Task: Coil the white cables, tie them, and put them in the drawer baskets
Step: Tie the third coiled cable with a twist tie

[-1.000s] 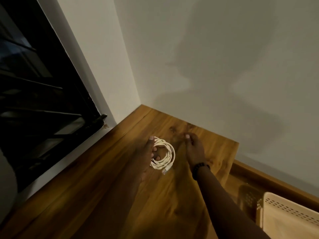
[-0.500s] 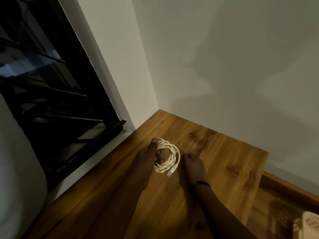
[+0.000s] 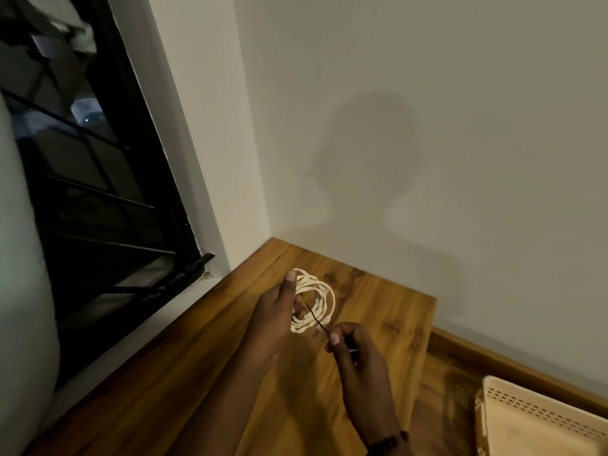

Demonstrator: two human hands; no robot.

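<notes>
Head view shows, a little below the middle of the frame, a white cable wound into a small ring of several loops. The left hand holds this ring: the thumb lies over the top of the loops and the other fingers pass through the middle, so the coil hangs just above the wooden desk. The right hand is just beside it, lower and to the right, and it pinches a thin dark tie between thumb and finger. The free end of the tie points up across the coil.

I judge the cable is light and soft, but a little springy, so the loops will try to open when the grip gets loose. The best place to hold is where all the loops lie together, as the left hand does now, and the tie should go around that same bundle, close to the fingers. The tie looks very thin and can slip from the fingertips easily. The plug end hangs at the lower side of the ring and should not be bent hard.

At the lower right of the frame stands a cream basket with small holes, well apart from the hands.
</notes>
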